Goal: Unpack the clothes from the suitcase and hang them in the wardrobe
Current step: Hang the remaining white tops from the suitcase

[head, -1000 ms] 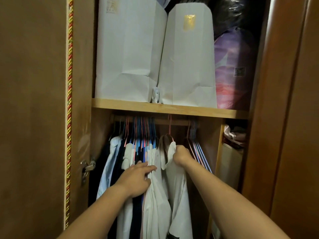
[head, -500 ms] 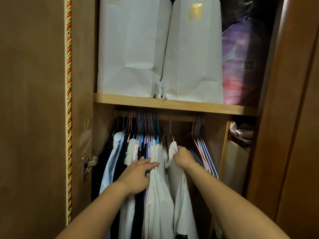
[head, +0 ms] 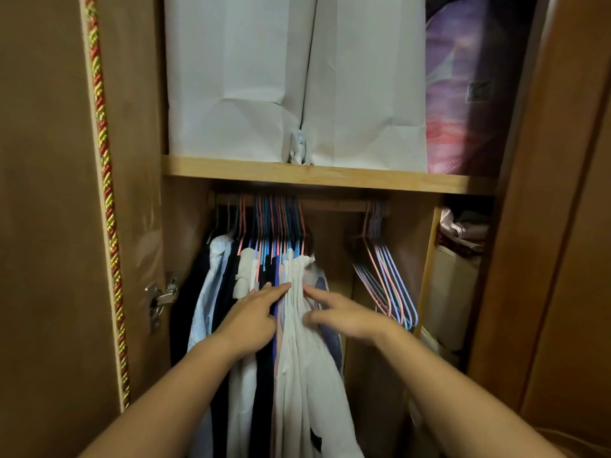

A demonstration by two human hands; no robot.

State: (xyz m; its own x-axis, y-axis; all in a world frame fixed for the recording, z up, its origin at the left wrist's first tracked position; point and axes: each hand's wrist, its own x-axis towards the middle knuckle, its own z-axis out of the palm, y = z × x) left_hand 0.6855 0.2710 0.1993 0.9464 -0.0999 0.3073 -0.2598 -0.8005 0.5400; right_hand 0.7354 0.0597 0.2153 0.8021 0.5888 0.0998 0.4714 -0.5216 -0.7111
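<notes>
White hanging shirt (head: 299,325), frame centre: left hand (head: 251,320) and right hand (head: 344,317), fingers straight, press either side, likely settling it among neighbours.

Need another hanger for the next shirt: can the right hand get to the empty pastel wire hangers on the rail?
Probably yes. The right hand rests open on the white shirt, and the empty hangers hang just beside it, nothing between.

You face brown wooden doors (head: 46,226) at 9 and 3 o'clock, a pale wood shelf (head: 330,178) crossing between them, dimly lit.
</notes>
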